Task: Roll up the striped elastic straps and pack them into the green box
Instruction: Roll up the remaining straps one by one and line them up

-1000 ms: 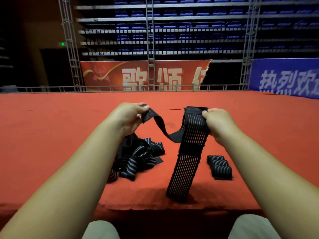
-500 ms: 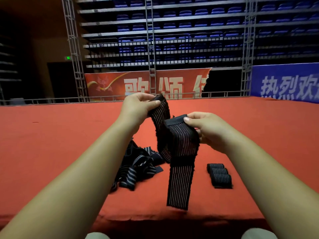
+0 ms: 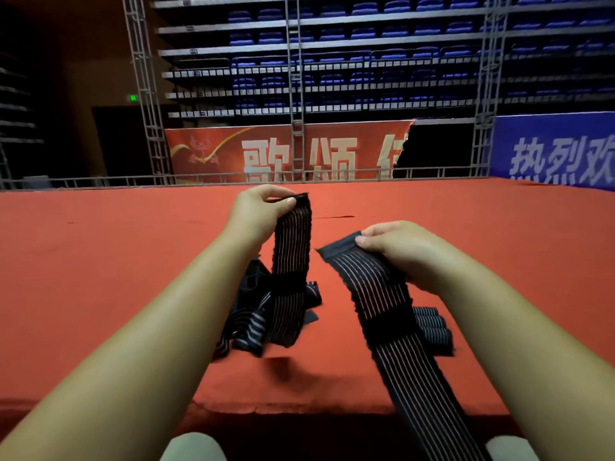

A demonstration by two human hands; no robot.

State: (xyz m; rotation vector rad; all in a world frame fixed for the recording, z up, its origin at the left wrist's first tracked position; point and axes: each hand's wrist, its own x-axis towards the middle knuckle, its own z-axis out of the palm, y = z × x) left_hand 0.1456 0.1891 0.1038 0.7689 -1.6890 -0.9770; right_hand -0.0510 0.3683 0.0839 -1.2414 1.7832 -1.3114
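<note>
Head view: a red-covered platform (image 3: 100, 277) is spread across the scene. A long striped strap (image 3: 392, 331) is pinched at its top edge by the curled fingers of the right hand (image 3: 396, 251) and is trailed past the platform's near edge. A shorter striped length (image 3: 291, 261) is gripped at its top by the left hand (image 3: 256, 211) and hung over a loose strap pile (image 3: 246, 324). Rolled straps (image 3: 432, 331) are laid just behind the long strap.

Left hand (image 3: 256, 214): pinches the top end of a striped strap (image 3: 291, 261) that hangs upright.
Right hand (image 3: 396, 251): pinches the end of a second striped length (image 3: 382, 294), which slants down past the near edge of the red counter (image 3: 100, 261).
Join: the two lengths look separate, though that is hard to tell.
Loose pile (image 3: 246, 324): on the counter, behind the hanging strap.
Rolled straps (image 3: 432, 327): side by side, partly hidden by the second length.
</note>
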